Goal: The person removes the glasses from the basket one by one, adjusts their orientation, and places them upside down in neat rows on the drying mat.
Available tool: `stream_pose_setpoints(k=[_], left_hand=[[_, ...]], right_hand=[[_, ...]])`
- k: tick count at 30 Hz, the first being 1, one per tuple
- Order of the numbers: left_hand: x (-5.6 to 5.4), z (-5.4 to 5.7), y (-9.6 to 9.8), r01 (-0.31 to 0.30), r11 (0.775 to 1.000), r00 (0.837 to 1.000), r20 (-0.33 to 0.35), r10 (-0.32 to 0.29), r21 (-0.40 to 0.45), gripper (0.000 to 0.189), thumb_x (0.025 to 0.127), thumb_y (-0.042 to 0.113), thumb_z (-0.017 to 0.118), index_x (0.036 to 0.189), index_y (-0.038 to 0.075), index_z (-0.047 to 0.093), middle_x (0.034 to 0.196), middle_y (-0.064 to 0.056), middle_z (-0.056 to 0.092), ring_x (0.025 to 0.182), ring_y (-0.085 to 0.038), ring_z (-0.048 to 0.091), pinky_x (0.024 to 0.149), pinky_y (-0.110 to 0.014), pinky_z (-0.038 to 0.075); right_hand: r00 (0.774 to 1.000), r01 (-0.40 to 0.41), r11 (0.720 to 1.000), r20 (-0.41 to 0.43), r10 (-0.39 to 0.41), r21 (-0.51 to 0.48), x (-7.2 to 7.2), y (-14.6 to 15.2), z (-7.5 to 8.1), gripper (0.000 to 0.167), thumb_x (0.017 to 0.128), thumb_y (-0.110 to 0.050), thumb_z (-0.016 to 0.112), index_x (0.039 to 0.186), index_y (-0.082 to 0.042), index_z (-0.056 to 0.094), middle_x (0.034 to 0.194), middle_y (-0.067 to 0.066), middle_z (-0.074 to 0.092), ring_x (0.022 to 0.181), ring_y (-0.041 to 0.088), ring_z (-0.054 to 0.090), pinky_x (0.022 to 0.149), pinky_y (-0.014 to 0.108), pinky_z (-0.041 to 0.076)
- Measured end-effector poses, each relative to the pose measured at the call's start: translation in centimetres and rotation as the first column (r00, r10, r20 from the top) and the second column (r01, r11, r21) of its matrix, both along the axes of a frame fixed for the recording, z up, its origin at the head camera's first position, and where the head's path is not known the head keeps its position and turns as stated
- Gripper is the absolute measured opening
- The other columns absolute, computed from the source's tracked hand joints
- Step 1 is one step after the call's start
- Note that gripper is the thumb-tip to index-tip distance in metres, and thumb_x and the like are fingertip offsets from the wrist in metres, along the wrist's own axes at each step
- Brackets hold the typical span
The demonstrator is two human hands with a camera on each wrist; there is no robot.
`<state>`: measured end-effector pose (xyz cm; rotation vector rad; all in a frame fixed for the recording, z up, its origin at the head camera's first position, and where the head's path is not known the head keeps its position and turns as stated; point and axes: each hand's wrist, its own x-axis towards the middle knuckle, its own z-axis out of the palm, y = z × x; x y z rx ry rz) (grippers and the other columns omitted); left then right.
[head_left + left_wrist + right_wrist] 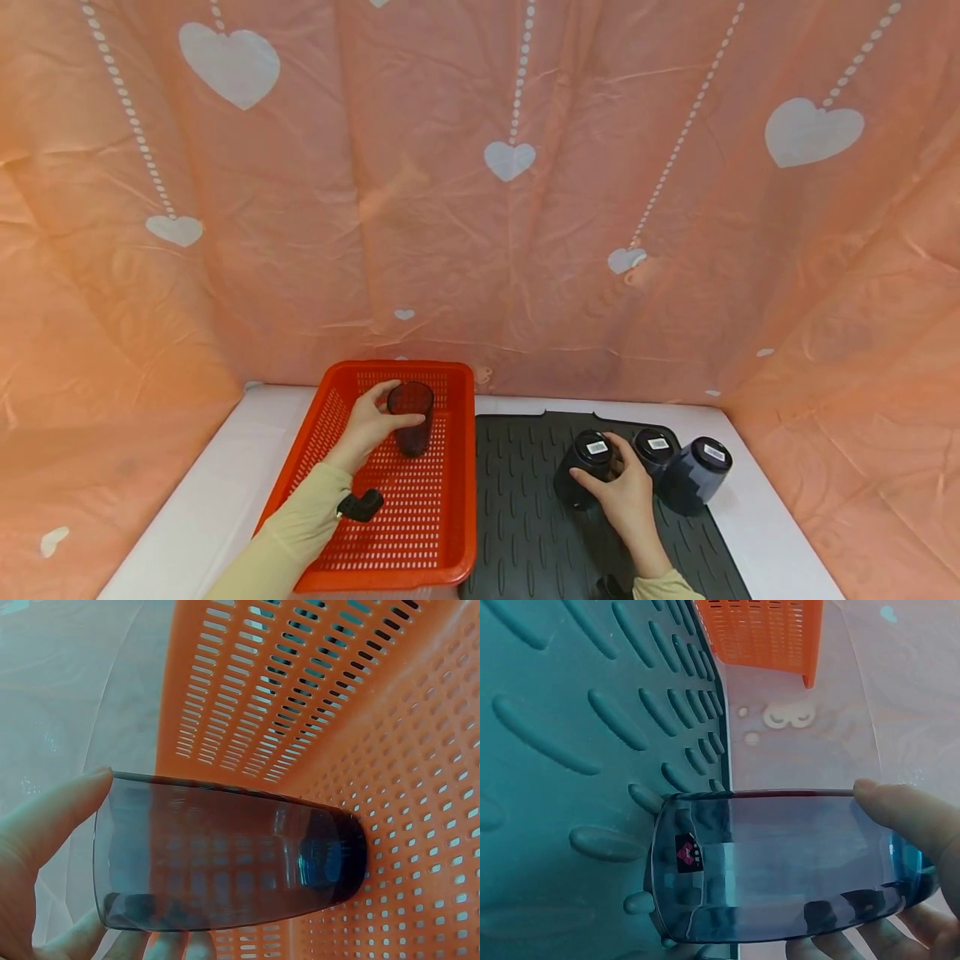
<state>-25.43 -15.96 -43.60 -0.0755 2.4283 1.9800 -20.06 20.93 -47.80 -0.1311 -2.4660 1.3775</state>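
Note:
My left hand [372, 425] grips a dark tinted drinking glass [411, 425] near its rim, inside the red-orange basket [467, 533]. Its mouth faces up, and in the left wrist view the base of this glass [330, 859] meets the perforated basket floor. On the dark ribbed mat [517, 517], my right hand [626, 487] holds a second tinted glass [576, 475] near its base, thumb on one side and fingers on the other. This one is upside down, a white label on its base. The right wrist view has its rim end at the mat and a small dark sticker [689, 853] near it.
Two more upside-down glasses, one behind [654, 450] and one to the right [693, 475], stand close beside my right hand at the mat's right edge. Basket and mat lie side by side on a white table [202, 492]. A pink sheet with hearts [450, 250] hangs around it.

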Motion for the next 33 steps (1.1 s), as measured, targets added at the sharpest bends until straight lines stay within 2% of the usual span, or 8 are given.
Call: stream_pose_setpoints(k=[7, 14, 25, 29, 33], left_hand=[[-0.18, -0.02, 0.21, -0.004, 1.000, 1.000, -0.006, 0.004, 0.010, 0.079, 0.078, 0.013, 0.080, 0.144, 0.005, 0.038, 0.147, -0.019, 0.032, 0.130, -0.041, 0.035, 0.095, -0.051, 0.043], [-0.23, 0.08, 0.32, -0.016, 1.000, 1.000, -0.001, 0.016, -0.012, 0.079, 0.078, 0.014, 0.080, 0.143, 0.004, 0.037, 0.145, -0.020, 0.032, 0.130, -0.042, 0.034, 0.095, -0.053, 0.042], [-0.08, 0.30, 0.73, -0.022, 1.000, 1.000, -0.021, 0.021, -0.007, 0.077, 0.077, 0.012, 0.080, 0.141, 0.002, 0.038, 0.137, -0.021, 0.040, 0.113, -0.038, 0.051, 0.091, -0.051, 0.047], [-0.15, 0.24, 0.84, -0.022, 1.000, 0.999, -0.026, 0.022, -0.002, 0.079, 0.075, 0.012, 0.082, 0.140, 0.001, 0.039, 0.137, -0.022, 0.040, 0.113, -0.038, 0.052, 0.089, -0.051, 0.048], [-0.21, 0.12, 0.81, -0.029, 0.999, 0.999, -0.024, 0.028, -0.032, 0.081, 0.073, 0.012, 0.084, 0.140, 0.003, 0.039, 0.139, -0.021, 0.039, 0.115, -0.039, 0.050, 0.089, -0.050, 0.048]], right_hand=[[1.000, -0.006, 1.000, 0.012, 0.006, 0.009, 0.13, 0.12, 0.13, 0.076, 0.070, -0.018, 0.086, 0.134, -0.003, 0.048, 0.126, 0.024, 0.055, 0.105, 0.039, 0.061, 0.081, 0.049, 0.052], [1.000, -0.016, 1.000, 0.010, 0.016, 0.018, 0.08, 0.20, -0.05, 0.076, 0.071, -0.018, 0.086, 0.135, -0.004, 0.047, 0.121, 0.024, 0.058, 0.104, 0.038, 0.062, 0.080, 0.047, 0.053], [1.000, -0.007, 1.000, -0.011, 0.008, 0.021, -0.04, 0.24, -0.20, 0.075, 0.069, -0.017, 0.087, 0.132, -0.004, 0.048, 0.121, 0.025, 0.057, 0.103, 0.039, 0.062, 0.078, 0.048, 0.053], [1.000, -0.004, 1.000, -0.018, 0.004, 0.021, -0.05, 0.22, -0.28, 0.075, 0.069, -0.017, 0.087, 0.132, -0.004, 0.049, 0.121, 0.025, 0.057, 0.102, 0.039, 0.062, 0.077, 0.047, 0.054], [1.000, 0.001, 1.000, -0.017, 0.000, 0.027, 0.01, 0.17, -0.35, 0.075, 0.069, -0.017, 0.087, 0.132, -0.003, 0.049, 0.122, 0.025, 0.057, 0.102, 0.039, 0.062, 0.076, 0.047, 0.054]])
